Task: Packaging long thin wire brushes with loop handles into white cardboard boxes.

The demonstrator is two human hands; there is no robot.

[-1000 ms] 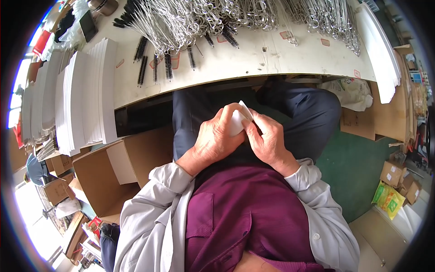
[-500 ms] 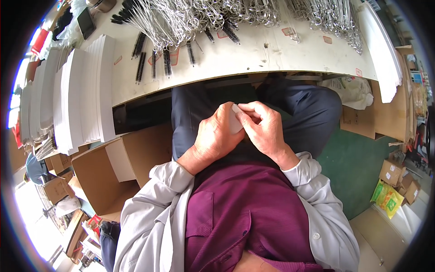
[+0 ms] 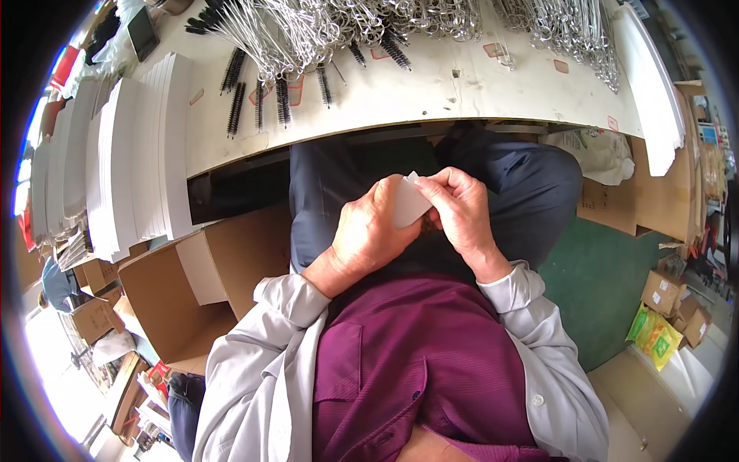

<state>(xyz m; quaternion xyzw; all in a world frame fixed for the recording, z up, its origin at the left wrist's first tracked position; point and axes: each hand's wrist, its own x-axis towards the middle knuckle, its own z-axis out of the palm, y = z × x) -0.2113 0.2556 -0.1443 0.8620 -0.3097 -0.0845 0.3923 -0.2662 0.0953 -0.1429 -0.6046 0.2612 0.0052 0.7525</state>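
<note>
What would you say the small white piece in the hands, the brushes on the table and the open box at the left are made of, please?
White piece: likely thin card or paper, matte, flat with crisp edges, pinched by left hand and right hand.
Brushes: black bristles on shiny twisted wire, apparently metal.
Box: brown corrugated cardboard, dull, with folded flaps.

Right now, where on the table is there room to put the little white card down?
The table is bare along its near edge, between the black brushes and the white stack on the right. The far side is crowded with wire brushes. The left is packed with white card stacks. Both hands, left and right, hold the card.
</note>
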